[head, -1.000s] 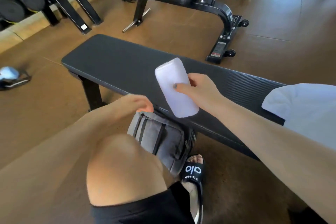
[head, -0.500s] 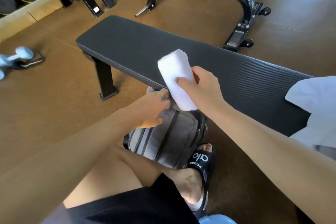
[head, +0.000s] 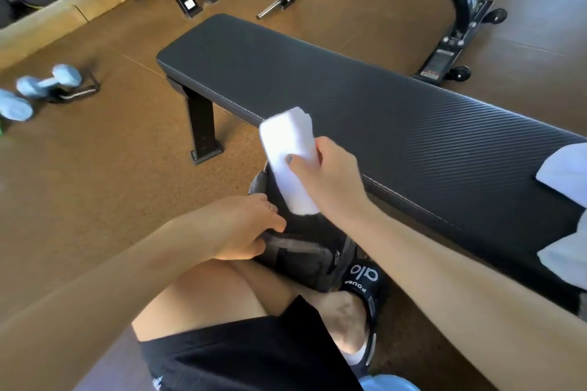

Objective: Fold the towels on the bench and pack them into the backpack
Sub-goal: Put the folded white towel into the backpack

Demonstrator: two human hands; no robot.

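Packing a folded towel into the backpack.

We are gripping the folded towel [head: 287,157] in our right hand [head: 330,178], fingers and thumb curled round it, its lower end hanging just above the mouth of the backpack [head: 305,251], which is standing on the floor against the bench [head: 397,124]. Our left hand [head: 244,228] is pinching the near edge of the backpack and holding it open. This towel is folded but not yet inside. More white cloth [head: 565,168] is lying at the right end of the bench, apparently waiting to be folded and packed.
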